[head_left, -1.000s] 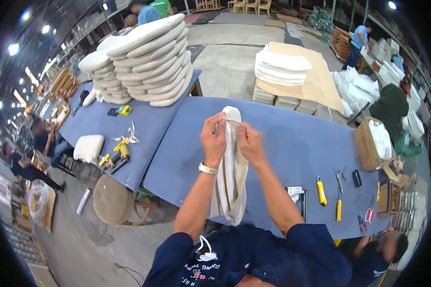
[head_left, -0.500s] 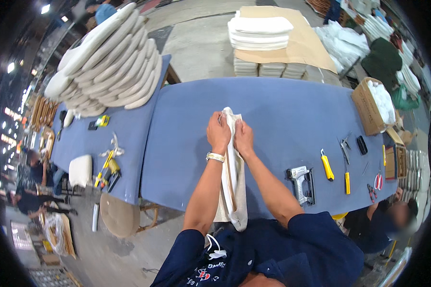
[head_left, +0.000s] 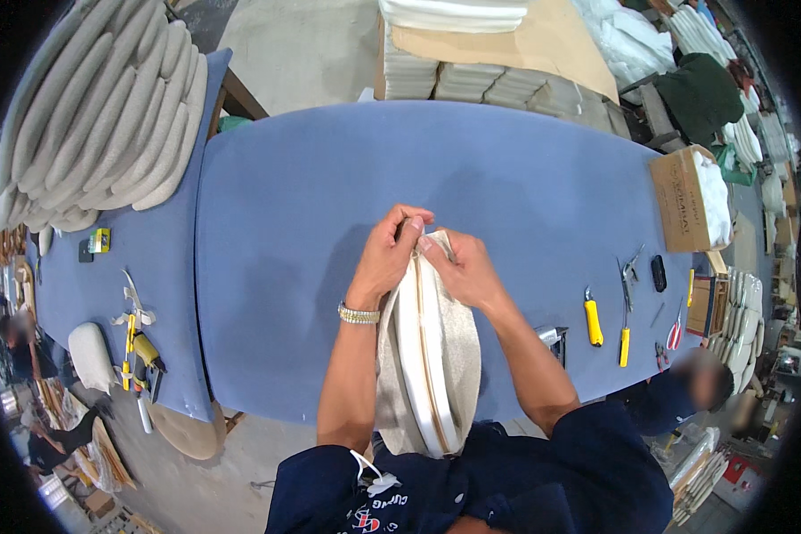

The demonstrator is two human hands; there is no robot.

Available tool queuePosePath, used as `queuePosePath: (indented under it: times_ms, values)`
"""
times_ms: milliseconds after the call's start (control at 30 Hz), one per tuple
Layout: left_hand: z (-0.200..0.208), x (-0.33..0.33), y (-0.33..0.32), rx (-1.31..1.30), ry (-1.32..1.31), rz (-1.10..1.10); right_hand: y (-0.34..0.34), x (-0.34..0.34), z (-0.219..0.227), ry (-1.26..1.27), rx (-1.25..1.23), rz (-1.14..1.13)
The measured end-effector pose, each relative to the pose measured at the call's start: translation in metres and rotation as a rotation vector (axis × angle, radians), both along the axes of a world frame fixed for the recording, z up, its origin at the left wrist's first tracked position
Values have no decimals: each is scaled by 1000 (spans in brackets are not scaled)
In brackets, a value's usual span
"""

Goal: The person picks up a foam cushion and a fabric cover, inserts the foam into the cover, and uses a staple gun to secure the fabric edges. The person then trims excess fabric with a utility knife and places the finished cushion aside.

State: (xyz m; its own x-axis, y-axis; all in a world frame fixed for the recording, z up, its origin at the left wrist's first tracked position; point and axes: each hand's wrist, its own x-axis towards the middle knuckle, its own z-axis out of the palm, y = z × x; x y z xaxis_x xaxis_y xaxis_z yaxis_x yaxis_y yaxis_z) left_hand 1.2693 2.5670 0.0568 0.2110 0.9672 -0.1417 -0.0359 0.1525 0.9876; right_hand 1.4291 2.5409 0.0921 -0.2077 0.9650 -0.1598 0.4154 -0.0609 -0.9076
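Note:
A chair-seat cushion [head_left: 425,356] stands on its edge between my forearms, its near end against my shirt. Its beige fabric cover [head_left: 458,347] hangs loose on both sides, showing white padding and a thin brown board edge inside. My left hand [head_left: 390,258] is closed at the far end of the cover, thumb against fingers. Beside it, my right hand [head_left: 465,269] pinches the same fabric edge. Just right of my right forearm lies a staple gun [head_left: 554,340], partly hidden by the arm.
Yellow-handled tools [head_left: 594,320], pliers and red-handled scissors [head_left: 675,334] lie at the table's right. A cardboard box [head_left: 681,200] of white stuffing stands at the far right corner. Beige cushions [head_left: 107,116] are stacked on the left table. Another person [head_left: 685,383] is close by on the right.
The cushion has turned so its inner side faces up more, and its cover now spreads wider. My hands have come closer together at its far end. The whole view has shifted.

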Motion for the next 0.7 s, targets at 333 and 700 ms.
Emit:
queuePosePath:
  times_ms: [333,700]
  values:
    - [-10,-2,-5,-12,-113,22,0,-5,8,-178,305,271]
    - [0,-21,-9,198,38,-39,-15,-17,26,-541,381,370]
